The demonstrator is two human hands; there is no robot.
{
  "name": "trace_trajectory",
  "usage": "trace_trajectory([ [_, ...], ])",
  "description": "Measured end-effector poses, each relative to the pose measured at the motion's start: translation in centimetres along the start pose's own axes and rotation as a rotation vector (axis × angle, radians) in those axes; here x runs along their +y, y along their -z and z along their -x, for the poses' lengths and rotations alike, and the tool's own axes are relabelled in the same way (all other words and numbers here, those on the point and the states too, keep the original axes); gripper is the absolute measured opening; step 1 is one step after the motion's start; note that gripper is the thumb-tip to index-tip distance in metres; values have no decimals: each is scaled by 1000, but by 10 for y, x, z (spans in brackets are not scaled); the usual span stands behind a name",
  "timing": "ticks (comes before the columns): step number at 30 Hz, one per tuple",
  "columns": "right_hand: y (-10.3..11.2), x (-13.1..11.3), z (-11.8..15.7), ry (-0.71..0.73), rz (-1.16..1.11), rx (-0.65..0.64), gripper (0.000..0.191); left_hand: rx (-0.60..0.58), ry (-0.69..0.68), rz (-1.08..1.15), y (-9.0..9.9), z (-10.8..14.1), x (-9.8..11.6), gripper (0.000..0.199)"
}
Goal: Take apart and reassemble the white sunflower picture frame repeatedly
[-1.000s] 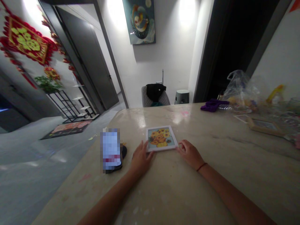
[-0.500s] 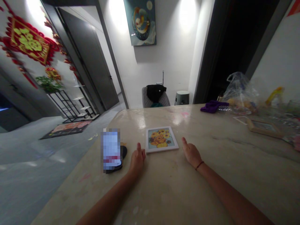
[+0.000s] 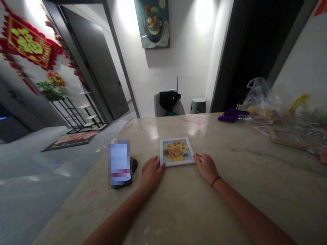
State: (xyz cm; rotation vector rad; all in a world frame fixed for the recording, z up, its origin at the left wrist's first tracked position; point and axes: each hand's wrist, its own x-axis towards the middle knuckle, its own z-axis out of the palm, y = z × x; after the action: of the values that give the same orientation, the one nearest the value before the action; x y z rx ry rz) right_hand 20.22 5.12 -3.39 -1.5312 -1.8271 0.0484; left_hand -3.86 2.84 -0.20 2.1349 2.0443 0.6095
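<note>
A white-framed sunflower picture (image 3: 176,164) lies flat on the stone-topped table, image side up. At its near left corner is my left hand (image 3: 152,173), palm down, fingers stretched and slightly apart, the thumb against the frame. On the opposite side, my right hand (image 3: 207,167) rests with its fingertips touching the near right corner; its fingers are extended and not wrapped round the frame. A dark cord circles the right wrist. Left of my left hand, a phone with a blurred, lit screen (image 3: 120,163) leans upright on a black stand (image 3: 134,165).
On the table's right stand a purple cloth (image 3: 231,115), a clear plastic bag (image 3: 260,102) with things inside, and a wooden frame (image 3: 287,139). A chair with black clothing (image 3: 169,99) is beyond the far edge. The table's left edge borders the floor.
Both hands have turned from thumbs-up to palm down and come in to touch the frame's near corners. The picture has shifted very slightly to the right.
</note>
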Motion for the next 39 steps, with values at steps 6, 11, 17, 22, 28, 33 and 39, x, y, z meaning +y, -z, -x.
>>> trace_trajectory([
  [6, 6, -4, 1, -169, -256, -53, 23, 14, -16, 93, -5, -2, -8, 43],
  [11, 0, -3, 1, -343, -572, 6, 28, 29, -55, 238, -4, -1, -9, 51],
  [17, -3, 1, 0, -350, -718, 10, 37, 20, -1, 425, -1, 0, -7, 57],
  [22, -4, 5, 0, -341, -735, -27, 37, 7, 58, 590, -2, 1, -7, 54],
  [28, -2, 8, -2, -363, -757, -92, 33, 10, 49, 509, -3, 1, -8, 57],
  [33, 6, 8, -3, -334, -694, -214, 18, -27, -39, 476, -2, 2, -7, 49],
  [39, 7, 7, -3, -337, -683, -212, 20, -32, -77, 363, -2, 4, -6, 39],
])
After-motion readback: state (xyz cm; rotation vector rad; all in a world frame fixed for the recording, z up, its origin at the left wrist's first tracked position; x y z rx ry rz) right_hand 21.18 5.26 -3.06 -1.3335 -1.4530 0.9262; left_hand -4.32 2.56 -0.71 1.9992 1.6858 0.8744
